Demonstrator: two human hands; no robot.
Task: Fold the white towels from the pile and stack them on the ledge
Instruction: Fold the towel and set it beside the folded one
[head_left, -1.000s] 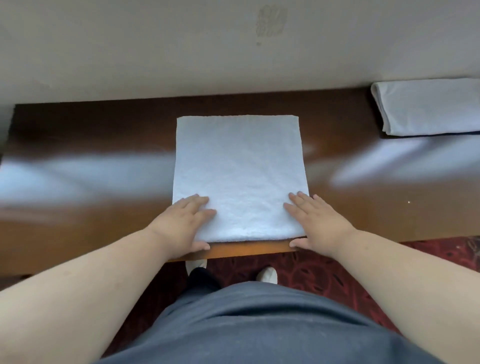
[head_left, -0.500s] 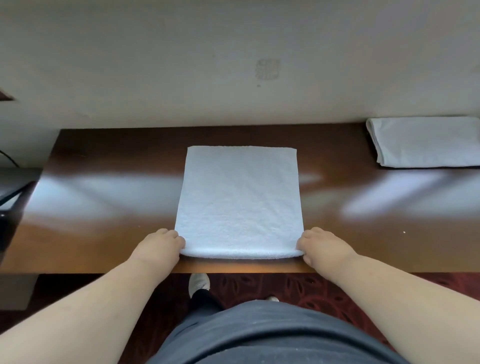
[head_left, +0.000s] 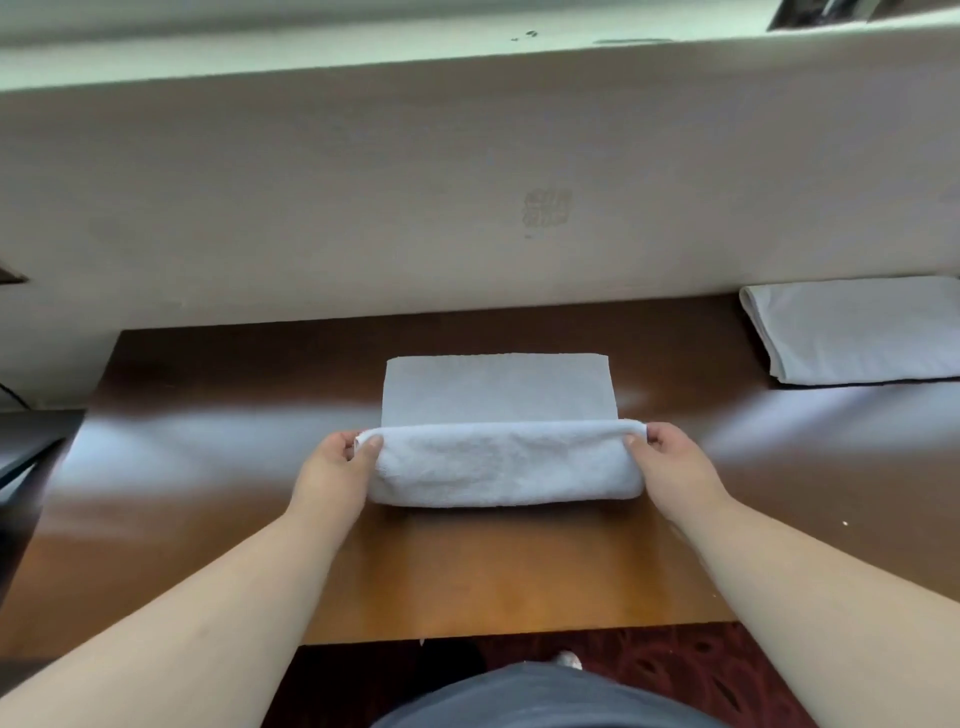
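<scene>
A white towel (head_left: 498, 441) lies on the brown wooden ledge (head_left: 498, 571) in the middle of the view. Its near half is lifted and curled over toward the wall, while the far half lies flat. My left hand (head_left: 335, 470) pinches the towel's left near corner between thumb and fingers. My right hand (head_left: 672, 462) pinches the right near corner in the same way. A folded white towel (head_left: 852, 330) rests on the ledge at the far right, against the wall.
A beige wall (head_left: 467, 208) rises right behind the ledge. A dark object (head_left: 26, 457) sits at the ledge's left end. Below the front edge are red patterned carpet (head_left: 675, 670) and my dark trousers.
Both hands went from lying flat on the towel's near edge to gripping its near corners, then lifted that edge and carried it away from me. The camera tilted up.
</scene>
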